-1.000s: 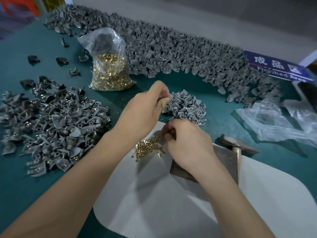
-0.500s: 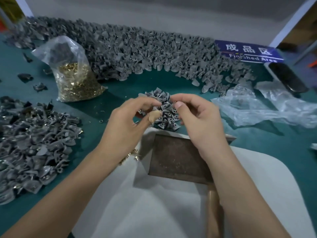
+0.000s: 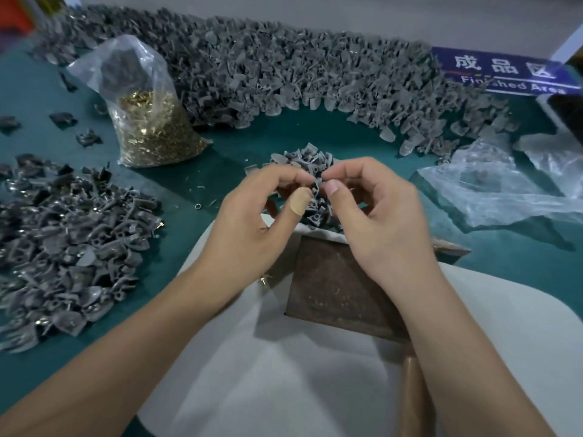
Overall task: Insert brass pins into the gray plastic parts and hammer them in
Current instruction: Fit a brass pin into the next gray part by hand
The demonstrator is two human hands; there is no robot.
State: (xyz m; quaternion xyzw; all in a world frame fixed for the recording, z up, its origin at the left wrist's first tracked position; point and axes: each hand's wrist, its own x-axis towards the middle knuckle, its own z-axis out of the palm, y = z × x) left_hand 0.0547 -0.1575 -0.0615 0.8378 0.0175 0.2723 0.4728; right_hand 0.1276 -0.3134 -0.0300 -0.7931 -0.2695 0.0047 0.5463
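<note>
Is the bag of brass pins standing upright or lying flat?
Upright. The bag stands on the table, its pins settled in the lower half and its loose top bunched above them.

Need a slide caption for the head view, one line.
Both hands, left hand and right hand, pinch a gray plastic part above the metal block, bag of brass pins nearby.

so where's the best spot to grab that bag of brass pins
Grip the bag at its empty, crumpled neck above the pins, coming from above. The pins sit heavy in the bulging bottom, while the upright, loose top gathers easily in a hand.
</note>
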